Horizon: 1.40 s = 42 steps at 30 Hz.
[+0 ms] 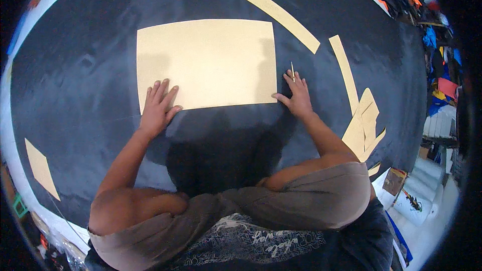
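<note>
Tan sheet (208, 57); fingers (161, 91) at edge; table (75, 75) around

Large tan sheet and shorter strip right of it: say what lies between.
In the head view: the right hand with a thin stick, and the lower end of the longer strip.

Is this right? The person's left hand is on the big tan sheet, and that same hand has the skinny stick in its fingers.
Not quite: in the head view, the skinny stick is at the fingers of the right hand. The left hand is on the big tan sheet.
</note>
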Tool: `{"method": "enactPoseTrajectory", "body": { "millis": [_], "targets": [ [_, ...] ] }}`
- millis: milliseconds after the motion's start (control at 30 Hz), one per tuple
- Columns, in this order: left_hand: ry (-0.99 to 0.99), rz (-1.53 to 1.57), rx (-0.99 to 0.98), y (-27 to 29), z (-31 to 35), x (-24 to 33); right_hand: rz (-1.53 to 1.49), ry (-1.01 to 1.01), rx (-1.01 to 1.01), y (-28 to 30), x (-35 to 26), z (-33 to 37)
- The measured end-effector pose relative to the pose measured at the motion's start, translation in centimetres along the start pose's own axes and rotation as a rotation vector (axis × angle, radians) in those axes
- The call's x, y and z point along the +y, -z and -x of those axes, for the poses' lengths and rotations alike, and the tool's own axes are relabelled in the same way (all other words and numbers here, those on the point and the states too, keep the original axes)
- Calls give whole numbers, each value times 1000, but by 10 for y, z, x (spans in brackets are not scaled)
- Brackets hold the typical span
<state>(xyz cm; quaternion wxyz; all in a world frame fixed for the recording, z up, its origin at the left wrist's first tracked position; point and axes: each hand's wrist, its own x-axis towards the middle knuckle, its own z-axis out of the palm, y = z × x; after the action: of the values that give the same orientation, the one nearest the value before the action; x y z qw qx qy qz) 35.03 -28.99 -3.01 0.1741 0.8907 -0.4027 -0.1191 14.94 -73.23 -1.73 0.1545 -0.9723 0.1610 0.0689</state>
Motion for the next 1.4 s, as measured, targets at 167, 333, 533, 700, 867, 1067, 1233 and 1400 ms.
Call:
{"method": "enactPoseTrajectory", "body": {
  "millis": [167,333,533,700,867,1067,1233,1400],
  "targets": [
    [-8,-22,5,-2,-2,4,30,15,32,0,7,2],
    [-12,-3,7,0,3,-1,37,31,12,0,3,-3],
    [129,69,272,45,-4,-68,47,67,49,-1,8,1],
    [130,-8,60,73,13,-117,21,55,39,-9,13,1],
    [93,-25,-60,62,16,-113,37,52,-4,-8,13,-4],
    [175,-92,-143,66,9,-102,9,40,-28,0,8,-4],
    [159,-99,-133,63,12,-110,-24,64,-19,4,5,-5],
    [100,-77,-80,56,11,-119,-63,116,29,-1,8,-3]
  ]
}}
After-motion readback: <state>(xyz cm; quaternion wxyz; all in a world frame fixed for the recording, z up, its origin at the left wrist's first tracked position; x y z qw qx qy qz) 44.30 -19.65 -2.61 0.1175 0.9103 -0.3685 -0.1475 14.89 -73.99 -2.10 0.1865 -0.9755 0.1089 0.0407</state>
